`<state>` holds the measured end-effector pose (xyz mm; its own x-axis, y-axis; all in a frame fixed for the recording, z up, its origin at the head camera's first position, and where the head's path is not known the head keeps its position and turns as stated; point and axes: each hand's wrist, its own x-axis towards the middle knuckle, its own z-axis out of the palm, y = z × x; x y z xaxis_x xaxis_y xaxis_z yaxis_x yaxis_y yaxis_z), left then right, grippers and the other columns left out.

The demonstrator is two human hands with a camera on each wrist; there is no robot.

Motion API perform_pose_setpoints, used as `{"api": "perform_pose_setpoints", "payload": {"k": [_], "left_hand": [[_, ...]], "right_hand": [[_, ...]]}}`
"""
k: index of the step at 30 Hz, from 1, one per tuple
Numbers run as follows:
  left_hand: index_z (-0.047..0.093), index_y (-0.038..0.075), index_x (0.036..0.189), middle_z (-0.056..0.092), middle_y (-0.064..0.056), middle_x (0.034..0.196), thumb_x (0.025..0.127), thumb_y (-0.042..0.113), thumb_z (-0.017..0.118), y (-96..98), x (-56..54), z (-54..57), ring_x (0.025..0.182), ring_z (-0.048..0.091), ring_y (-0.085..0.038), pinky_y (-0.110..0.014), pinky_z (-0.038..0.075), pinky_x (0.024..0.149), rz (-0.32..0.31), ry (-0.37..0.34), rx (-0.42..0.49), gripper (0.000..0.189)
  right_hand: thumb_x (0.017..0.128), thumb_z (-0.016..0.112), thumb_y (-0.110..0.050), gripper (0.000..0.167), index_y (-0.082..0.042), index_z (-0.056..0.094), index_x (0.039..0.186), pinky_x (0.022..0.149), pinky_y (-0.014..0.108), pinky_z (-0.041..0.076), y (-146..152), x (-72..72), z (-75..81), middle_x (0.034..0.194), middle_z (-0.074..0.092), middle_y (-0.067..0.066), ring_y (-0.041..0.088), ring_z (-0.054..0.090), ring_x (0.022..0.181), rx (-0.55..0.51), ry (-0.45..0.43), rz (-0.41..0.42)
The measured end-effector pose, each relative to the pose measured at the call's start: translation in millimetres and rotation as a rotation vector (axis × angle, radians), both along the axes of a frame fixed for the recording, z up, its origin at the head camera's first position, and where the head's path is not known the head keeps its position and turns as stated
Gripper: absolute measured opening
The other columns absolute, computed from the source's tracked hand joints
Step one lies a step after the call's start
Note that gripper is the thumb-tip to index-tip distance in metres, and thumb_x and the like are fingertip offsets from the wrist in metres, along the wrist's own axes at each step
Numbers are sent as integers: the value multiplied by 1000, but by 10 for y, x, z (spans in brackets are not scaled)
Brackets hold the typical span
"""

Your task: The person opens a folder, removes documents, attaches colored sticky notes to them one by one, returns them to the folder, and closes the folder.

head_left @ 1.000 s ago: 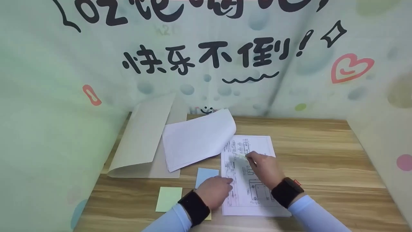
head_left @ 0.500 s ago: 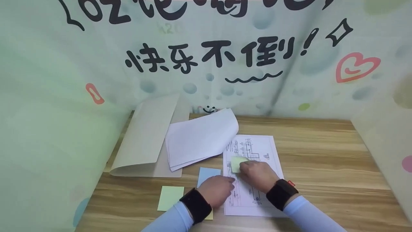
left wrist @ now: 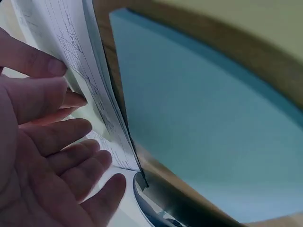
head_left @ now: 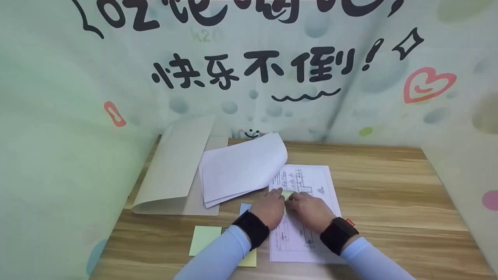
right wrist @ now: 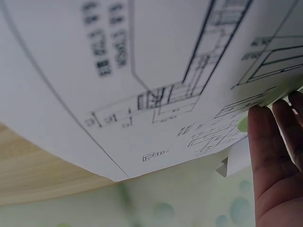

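A printed sheet (head_left: 291,251) with line drawings lies in front of me, with further sheets under its edge in the left wrist view. On it is a pale green sticky note (head_left: 287,193), mostly hidden by both hands. My right hand (head_left: 313,212) touches the note's right part; its visible fingers (right wrist: 265,137) are fairly straight in the right wrist view. My left hand (head_left: 268,210) rests at the note's left side, its fingers (left wrist: 66,135) loosely bent. Beside it is a blue sticky note pad (left wrist: 199,109), partly covered by the left wrist in the head view.
A green note pad (head_left: 205,239) and a yellow note pad (head_left: 249,259) lie by the left forearm. Behind, a cream folder (head_left: 175,167) stands half open with white sheets (head_left: 243,169) sticking out over the printed sheet's corner. A printed curtain (head_left: 249,116) borders the table.
My right hand has brought the green note down onto the printed sheet, turning it flat. My left hand has then moved forward from the sheet's left edge to the note, uncovering the yellow pad more.
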<state>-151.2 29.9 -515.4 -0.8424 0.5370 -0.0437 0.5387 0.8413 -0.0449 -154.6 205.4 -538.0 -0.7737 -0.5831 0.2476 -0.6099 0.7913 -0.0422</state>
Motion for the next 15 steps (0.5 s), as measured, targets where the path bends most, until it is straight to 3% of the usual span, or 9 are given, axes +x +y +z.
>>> {"api": "perform_pose_setpoints", "payload": {"k": [5, 11, 15], "left_hand": [[59, 7, 140, 54, -10, 152, 107, 18, 45, 27, -23, -40, 141, 52, -24, -42, 45, 114, 47, -39, 19, 37], [54, 7, 144, 56, -9, 150, 108, 18, 44, 40, -20, -13, 139, 53, -24, -42, 46, 114, 46, -27, 23, 40], [54, 6, 145, 57, -10, 149, 107, 17, 44, 44, -18, -6, 138, 54, -24, -41, 47, 113, 42, -24, 26, 40]], "right_hand": [[95, 70, -16, 18, -15, 77, 111, 84, 39, 61, -28, -8, 5, 112, 72, 5, 26, 70, 103, -1, -37, 10], [104, 57, -18, 37, -2, 58, 137, 109, 46, 50, -10, -37, -7, 141, 62, 16, 33, 61, 130, -43, -133, 27], [106, 50, -18, 45, 1, 47, 147, 112, 49, 46, 7, -47, -2, 147, 56, 21, 36, 56, 135, -43, -195, 36]]}}
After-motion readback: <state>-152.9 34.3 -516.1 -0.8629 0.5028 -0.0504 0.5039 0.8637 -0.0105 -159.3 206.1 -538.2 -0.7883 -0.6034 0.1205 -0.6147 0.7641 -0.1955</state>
